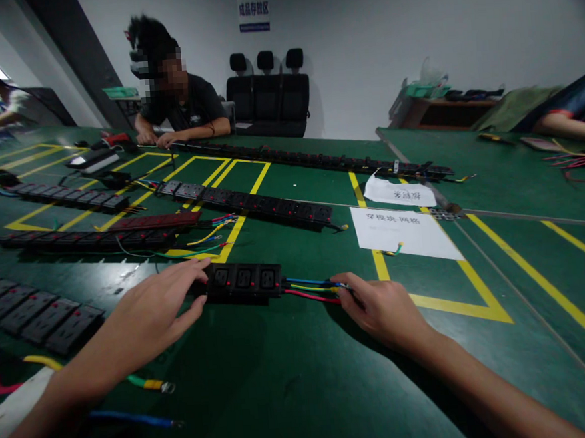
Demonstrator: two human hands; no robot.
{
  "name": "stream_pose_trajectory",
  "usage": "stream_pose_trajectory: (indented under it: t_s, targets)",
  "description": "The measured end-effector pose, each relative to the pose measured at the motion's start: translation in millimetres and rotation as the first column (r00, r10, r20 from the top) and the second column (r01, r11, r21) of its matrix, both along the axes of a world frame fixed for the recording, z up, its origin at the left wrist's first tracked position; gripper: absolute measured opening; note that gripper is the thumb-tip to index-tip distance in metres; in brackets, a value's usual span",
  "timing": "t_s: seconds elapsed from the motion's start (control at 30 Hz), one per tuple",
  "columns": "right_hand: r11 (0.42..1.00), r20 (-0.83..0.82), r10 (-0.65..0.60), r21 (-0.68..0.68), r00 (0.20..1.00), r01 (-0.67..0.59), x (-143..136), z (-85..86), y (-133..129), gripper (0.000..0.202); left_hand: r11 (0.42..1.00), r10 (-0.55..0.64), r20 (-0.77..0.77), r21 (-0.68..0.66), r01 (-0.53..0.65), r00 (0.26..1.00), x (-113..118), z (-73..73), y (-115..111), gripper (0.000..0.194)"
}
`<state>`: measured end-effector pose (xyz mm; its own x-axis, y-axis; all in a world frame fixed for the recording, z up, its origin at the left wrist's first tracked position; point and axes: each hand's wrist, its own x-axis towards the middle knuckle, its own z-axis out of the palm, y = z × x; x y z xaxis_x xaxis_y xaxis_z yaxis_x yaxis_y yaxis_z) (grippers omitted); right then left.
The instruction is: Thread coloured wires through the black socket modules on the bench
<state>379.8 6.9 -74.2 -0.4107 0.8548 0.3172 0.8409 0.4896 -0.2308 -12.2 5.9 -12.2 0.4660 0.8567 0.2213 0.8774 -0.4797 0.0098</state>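
A short black power socket strip (244, 282) with three outlets showing lies on the green table in front of me. My left hand (165, 301) holds its left end, thumb on the near side and fingers on the far side, hiding that end. Blue, yellow-green and red wires (310, 291) run from the strip's right end. My right hand (381, 306) pinches these wires near their tips; the fingers partly cover the ends.
Longer socket strips (251, 202) lie farther back and to the left (32, 304). Paper labels (406, 234) sit beyond my right hand, one with a loose wire (392, 251). Loose lugged wires (151, 383) lie near my left forearm. A co-worker (184, 106) sits across the table.
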Motion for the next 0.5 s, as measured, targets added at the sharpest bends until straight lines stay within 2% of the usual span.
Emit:
stream_pose_trajectory:
  t_s: [0.23,0.5]
  targets:
    - [1.0,-0.01,0.011,0.004,1.0,-0.011,0.4,-0.5,0.3,0.034,1.0,-0.02,-0.026,0.015,0.021,0.999,1.2,0.7,0.5,0.035]
    - [1.0,-0.003,0.013,-0.003,1.0,-0.013,1.4,-0.6,0.1,0.033,1.0,0.019,0.017,-0.015,-0.019,1.0,7.5,4.3,-0.9,0.031]
